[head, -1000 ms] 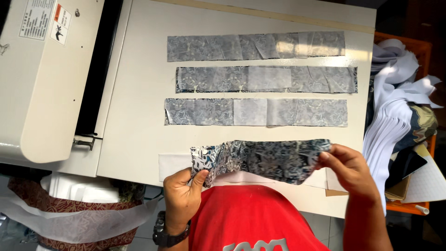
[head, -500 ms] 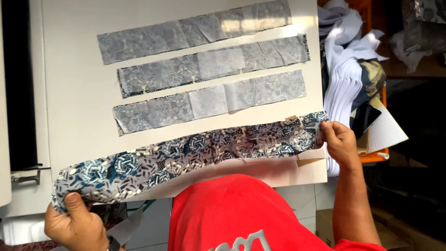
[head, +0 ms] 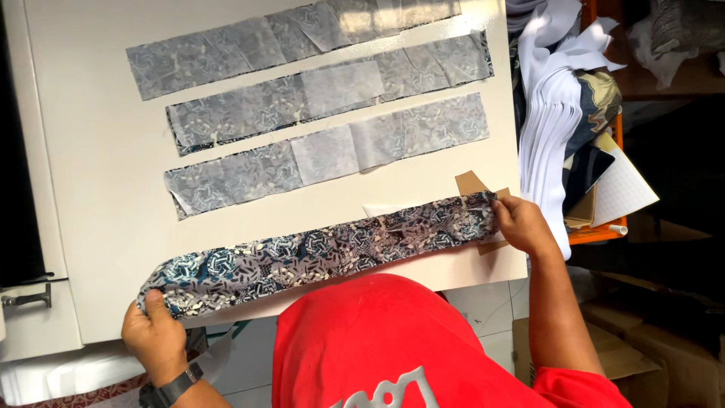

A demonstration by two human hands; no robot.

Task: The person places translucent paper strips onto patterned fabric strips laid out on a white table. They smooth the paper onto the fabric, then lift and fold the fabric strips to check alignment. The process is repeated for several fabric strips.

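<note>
Stretching a long patterned fabric strip (head: pixel 325 249) flat across the near edge of the white table (head: pixel 91 196), the person is holding it at both ends. Nearest the camera, the red cap (head: pixel 393 340) is blocking part of the table's front edge. The left hand (head: pixel 155 336) is pinching the strip's left end, thumb pressing on top, fingers curled beneath, wrist with a dark watch (head: pixel 177 387) angled up from below the table edge. The right hand (head: pixel 521 225) is gripping the right end, fingers closed over the cloth, forearm running down and back toward the body.

Judgement: the lay goes best with even tension from both ends, keeping the strip straight and parallel to the rows already on the table, with no wrinkles.

Just past the right hand, a brown card piece (head: pixel 472 181) is poking out from under the strip. Farther up the table, three pale grey strips (head: pixel 325 155) are lying in parallel rows. Off the table's right side, stacked white cloth (head: pixel 547 136) is resting on an orange shelf (head: pixel 596 230).
</note>
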